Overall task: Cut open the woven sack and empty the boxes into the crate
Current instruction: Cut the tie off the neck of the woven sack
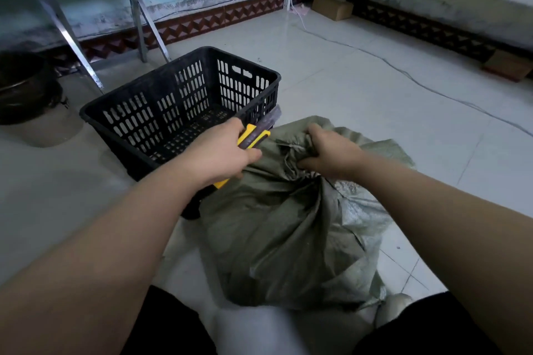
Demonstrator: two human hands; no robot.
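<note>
Currently, floor (346,101): is carrying both task items on pale tiles.
Woven sack (282,225): is sitting on the floor between the person's knees, just beside the near corner of the crate and seeming to touch it. The boxes are staying hidden inside.
Sack handling: the fabric is creasing and slumping, so it is judged soft, limp and probably slick. The bulging body is suggesting a bulky, moderately heavy load. The bunched neck is offering the firmest hold for cutting, and the bottom corners are likely suiting the tipping.
Sack axis: is running from the person's knees away toward the crate, with the neck pointing up and forward.
Crate (86,111): is standing upright and open-topped beyond the sack, to its left. No boxes are showing through its slots.
Right grip (326,153): is clenching the tied neck (291,153) and bunching the fabric.
Left grip (222,155): is grasping the utility knife (253,135).
Knife axis: is pointing forward and rightward, with the tip reaching the crate's near rim. The blade end is blurring, so its extension cannot be told.
</note>
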